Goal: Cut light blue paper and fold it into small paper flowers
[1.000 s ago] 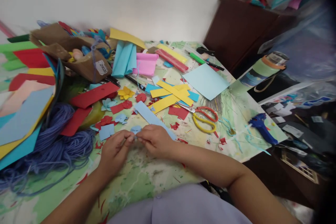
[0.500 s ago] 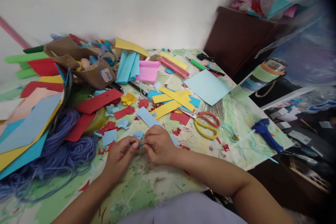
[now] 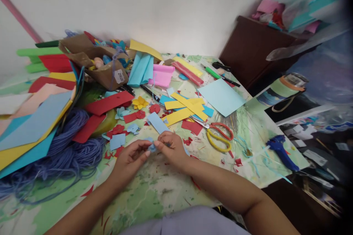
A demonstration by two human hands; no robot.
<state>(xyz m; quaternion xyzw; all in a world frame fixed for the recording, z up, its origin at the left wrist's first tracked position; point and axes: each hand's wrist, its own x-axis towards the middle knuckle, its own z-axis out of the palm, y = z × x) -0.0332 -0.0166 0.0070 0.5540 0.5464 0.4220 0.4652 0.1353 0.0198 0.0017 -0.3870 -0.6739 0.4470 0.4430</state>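
Observation:
Between my two hands is a small light-blue paper flower (image 3: 151, 146), partly hidden by the fingers. My left hand (image 3: 132, 157) pinches its left side with thumb and fingers. On its other side my right hand (image 3: 171, 150) is closed on the paper too. A light-blue paper strip (image 3: 157, 122) runs out from behind the right hand. Left of the hands lie a light-blue paper square (image 3: 117, 141), a blue paper flower (image 3: 133, 129) and red paper flowers (image 3: 117, 130). A yellow paper flower (image 3: 140, 102) sits farther back.
Scissors (image 3: 219, 136) with red and yellow handles lie right of yellow strips (image 3: 190, 105). A blue glue gun (image 3: 282, 152) rests by the right table edge, near a bottle (image 3: 281, 90). Purple-blue yarn (image 3: 74, 154), paper sheets (image 3: 33, 117) and a brown bag (image 3: 93, 62) crowd the left.
The view has shifted slightly, so the table things sit farther right. My fingers have changed their hold on the blue flower, and more of it shows between the hands.

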